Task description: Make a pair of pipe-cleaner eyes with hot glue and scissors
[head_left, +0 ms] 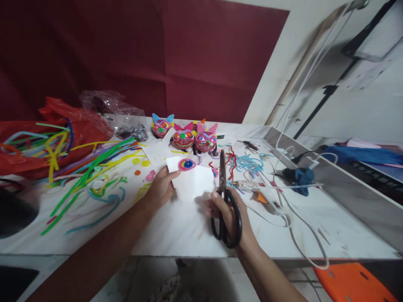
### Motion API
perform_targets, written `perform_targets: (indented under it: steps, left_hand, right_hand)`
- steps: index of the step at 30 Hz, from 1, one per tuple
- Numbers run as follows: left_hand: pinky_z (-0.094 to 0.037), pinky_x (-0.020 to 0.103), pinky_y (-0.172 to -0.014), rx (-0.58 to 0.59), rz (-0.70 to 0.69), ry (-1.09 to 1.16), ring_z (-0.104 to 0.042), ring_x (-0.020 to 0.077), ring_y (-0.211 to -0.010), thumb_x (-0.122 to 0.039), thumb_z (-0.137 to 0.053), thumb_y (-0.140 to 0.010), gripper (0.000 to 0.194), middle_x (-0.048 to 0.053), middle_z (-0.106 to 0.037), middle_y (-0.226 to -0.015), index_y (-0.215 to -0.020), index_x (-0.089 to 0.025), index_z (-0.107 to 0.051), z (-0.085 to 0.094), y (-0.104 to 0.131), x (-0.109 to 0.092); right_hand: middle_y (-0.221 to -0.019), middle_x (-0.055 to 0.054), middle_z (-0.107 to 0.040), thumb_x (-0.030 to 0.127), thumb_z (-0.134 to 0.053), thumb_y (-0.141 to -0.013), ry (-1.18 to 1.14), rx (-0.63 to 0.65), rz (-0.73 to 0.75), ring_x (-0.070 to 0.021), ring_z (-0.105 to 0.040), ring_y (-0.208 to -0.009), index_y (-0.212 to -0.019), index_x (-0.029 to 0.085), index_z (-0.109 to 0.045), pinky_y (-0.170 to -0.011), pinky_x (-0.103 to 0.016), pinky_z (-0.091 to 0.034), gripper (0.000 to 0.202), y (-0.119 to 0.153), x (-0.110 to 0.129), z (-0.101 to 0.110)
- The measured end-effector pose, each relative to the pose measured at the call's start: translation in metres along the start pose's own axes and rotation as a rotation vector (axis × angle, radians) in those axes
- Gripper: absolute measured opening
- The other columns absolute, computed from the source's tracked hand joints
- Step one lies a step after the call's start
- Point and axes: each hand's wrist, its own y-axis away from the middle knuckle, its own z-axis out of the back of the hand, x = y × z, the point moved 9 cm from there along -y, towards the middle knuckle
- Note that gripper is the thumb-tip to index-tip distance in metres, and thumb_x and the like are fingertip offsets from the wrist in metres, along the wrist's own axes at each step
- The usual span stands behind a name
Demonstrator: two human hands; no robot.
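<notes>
My left hand point(162, 186) pinches the left edge of a white sheet of paper point(193, 184). Near the sheet's top sits an eye-shaped piece point(187, 165) in pink, yellow and blue. Scissors with black handles point(222, 180) are in my right hand point(231, 209), blades pointing up and apparently closed, just right of the paper. Part of a second pink and blue eye piece point(215, 172) shows between the paper and the scissors. Behind the paper stand several colourful cat-like heads with pointed ears point(183, 136).
Green, yellow and blue pipe cleaners point(91, 176) spread over the left side, beside a red plastic bag point(75, 121). A glue gun point(252, 186), light blue pipe cleaner pieces point(250, 164) and white cables point(296, 230) lie to the right. A grey raised edge point(333, 180) borders the table's right side.
</notes>
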Motion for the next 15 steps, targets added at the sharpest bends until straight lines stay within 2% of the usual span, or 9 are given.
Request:
perform_targets:
  steps: [4,8,10,12,15]
  left_hand:
    - [-0.055,0.039,-0.097,0.102,-0.017,0.036,-0.068,0.0308,-0.113,-0.018,-0.083,-0.066,0.053,0.011,-0.076,-0.112,-0.117,-0.016,-0.066,-0.016,0.008,0.000]
    - [-0.056,0.044,-0.097,0.141,-0.004,0.010,-0.067,0.0314,-0.114,-0.015,-0.081,-0.067,0.055,0.010,-0.075,-0.117,-0.120,-0.018,-0.064,-0.021,0.014,-0.001]
    - [-0.056,0.045,-0.097,0.147,0.031,0.021,-0.067,0.0308,-0.114,-0.015,-0.079,-0.068,0.054,0.009,-0.075,-0.117,-0.120,-0.018,-0.065,-0.021,0.014,-0.002]
    - [-0.056,0.045,-0.096,0.144,0.089,0.063,-0.067,0.0306,-0.113,-0.022,-0.076,-0.073,0.045,0.010,-0.075,-0.113,-0.116,-0.017,-0.066,-0.019,0.013,-0.002]
    - [-0.058,0.042,-0.087,0.075,0.152,0.070,-0.070,0.0302,-0.105,-0.035,-0.069,-0.079,0.033,0.010,-0.076,-0.101,-0.106,-0.015,-0.069,-0.008,0.007,-0.001]
  right_hand:
    - [-0.066,0.007,-0.061,0.051,-0.092,-0.049,-0.056,-0.114,0.120,-0.0148,-0.064,-0.055,-0.095,0.021,-0.052,-0.054,-0.031,-0.058,0.068,-0.015,0.008,-0.007]
    - [-0.059,0.010,-0.056,0.040,-0.087,-0.053,0.016,-0.180,0.213,-0.0111,-0.054,-0.047,-0.091,0.022,-0.051,-0.046,-0.025,-0.047,0.056,-0.030,0.022,-0.006]
    - [-0.059,0.009,-0.055,0.037,-0.085,-0.054,0.084,-0.173,0.253,-0.0108,-0.051,-0.047,-0.090,0.021,-0.052,-0.045,-0.024,-0.042,0.051,-0.038,0.034,-0.004]
    - [-0.061,0.009,-0.054,0.036,-0.085,-0.053,0.162,-0.141,0.304,-0.0110,-0.049,-0.050,-0.089,0.021,-0.053,-0.046,-0.025,-0.040,0.050,-0.046,0.050,-0.002]
    - [-0.064,0.009,-0.053,0.034,-0.084,-0.051,0.278,-0.020,0.378,-0.0113,-0.048,-0.054,-0.093,0.020,-0.057,-0.051,-0.026,-0.040,0.052,-0.057,0.075,-0.004]
